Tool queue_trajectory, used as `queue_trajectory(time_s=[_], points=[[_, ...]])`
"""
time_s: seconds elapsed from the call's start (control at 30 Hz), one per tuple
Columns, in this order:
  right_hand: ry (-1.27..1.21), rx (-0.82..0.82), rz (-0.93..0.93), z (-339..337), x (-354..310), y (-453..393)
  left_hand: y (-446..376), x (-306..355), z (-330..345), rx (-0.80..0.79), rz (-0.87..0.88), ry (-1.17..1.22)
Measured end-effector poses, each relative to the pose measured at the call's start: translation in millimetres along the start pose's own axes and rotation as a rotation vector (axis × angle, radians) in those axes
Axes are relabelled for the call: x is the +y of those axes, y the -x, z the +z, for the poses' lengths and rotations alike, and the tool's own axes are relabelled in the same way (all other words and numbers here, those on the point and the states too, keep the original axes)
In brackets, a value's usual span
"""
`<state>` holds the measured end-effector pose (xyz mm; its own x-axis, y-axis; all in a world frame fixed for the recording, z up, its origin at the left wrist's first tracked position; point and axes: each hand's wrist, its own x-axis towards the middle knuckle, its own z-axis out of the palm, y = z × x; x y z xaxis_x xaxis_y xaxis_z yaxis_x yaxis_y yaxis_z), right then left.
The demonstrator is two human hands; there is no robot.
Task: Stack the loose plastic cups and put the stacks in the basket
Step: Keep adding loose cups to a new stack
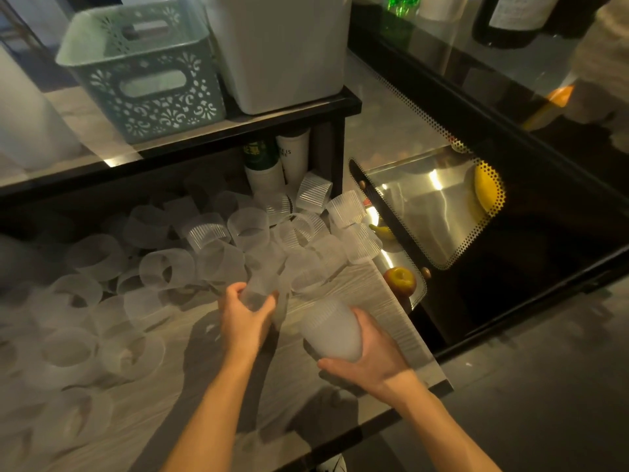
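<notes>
Your right hand (371, 356) curls around a frosted ribbed cup stack (332, 330). Left of that stack, your left hand (246, 315) grips one translucent cup (255, 294).

The counter (190, 356) in front of me is pale wood-grain with a dark edge. Loose frosted plastic cups (163, 267) lie scattered across its left and far parts, many on their sides, piling up toward the far right corner. Above its far edge runs a dark shelf (211, 131), carrying a green basket (146, 80) and a white bin (282, 52) beside it.
</notes>
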<state>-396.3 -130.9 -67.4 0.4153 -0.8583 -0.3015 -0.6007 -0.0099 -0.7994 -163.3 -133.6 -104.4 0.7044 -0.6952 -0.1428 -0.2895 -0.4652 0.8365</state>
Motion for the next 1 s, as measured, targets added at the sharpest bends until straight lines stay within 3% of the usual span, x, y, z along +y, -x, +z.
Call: queue_trajectory(time_s=[0.1,0.23,0.5,0.73,1.0], points=[[0.018,0.002,-0.023,1,0,-2,9,1,-31,0.003,0.028,0.205],[0.062,-0.010,-0.074,5,-6,-6,20,20,-73,-0.145,0.114,0.355],[0.092,-0.064,-0.230,10,-34,-18,44,51,-81,-0.407,0.305,0.310],[0.105,-0.114,-0.252,9,-38,-15,54,52,-75,-0.350,0.452,0.067],[0.072,-0.079,-0.229,10,-30,-8,57,57,-73,-0.410,0.495,-0.017]])
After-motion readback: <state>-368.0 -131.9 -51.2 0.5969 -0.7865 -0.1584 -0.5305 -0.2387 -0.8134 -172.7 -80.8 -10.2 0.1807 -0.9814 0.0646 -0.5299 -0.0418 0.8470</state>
